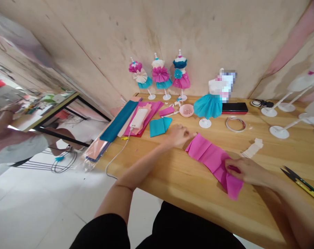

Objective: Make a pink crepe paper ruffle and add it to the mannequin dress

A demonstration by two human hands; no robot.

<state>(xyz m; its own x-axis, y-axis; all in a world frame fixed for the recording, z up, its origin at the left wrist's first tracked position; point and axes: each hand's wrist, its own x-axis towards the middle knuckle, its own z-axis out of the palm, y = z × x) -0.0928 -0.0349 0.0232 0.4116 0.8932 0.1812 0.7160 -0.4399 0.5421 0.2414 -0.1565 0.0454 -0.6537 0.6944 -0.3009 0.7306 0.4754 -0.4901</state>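
Note:
A creased strip of magenta crepe paper (pixel 208 152) stretches at a slant between my two hands, just over the wooden table. My left hand (pixel 179 135) is closed with curled fingers, its fingertips at the strip's upper left corner; slight blur hides the exact grip. Closed in a pinch, my right hand (pixel 246 171) grips the strip near its lower right end, which hangs past the fingers. Beyond the strip, a small dress form in a teal pleated skirt (pixel 208 105) stands upright. A folded teal paper piece (pixel 160 127) lies beyond my left hand.
Three small dressed forms (pixel 160 74) line the wall. A pink bowl (pixel 186 110) holds small beads. Paper sheets (pixel 120 121) and a cabled white power bank (pixel 139 118) lie left. Yellow-handled thread snips (pixel 302 183), a cream strip (pixel 252 148) and white stands (pixel 278 131) are right.

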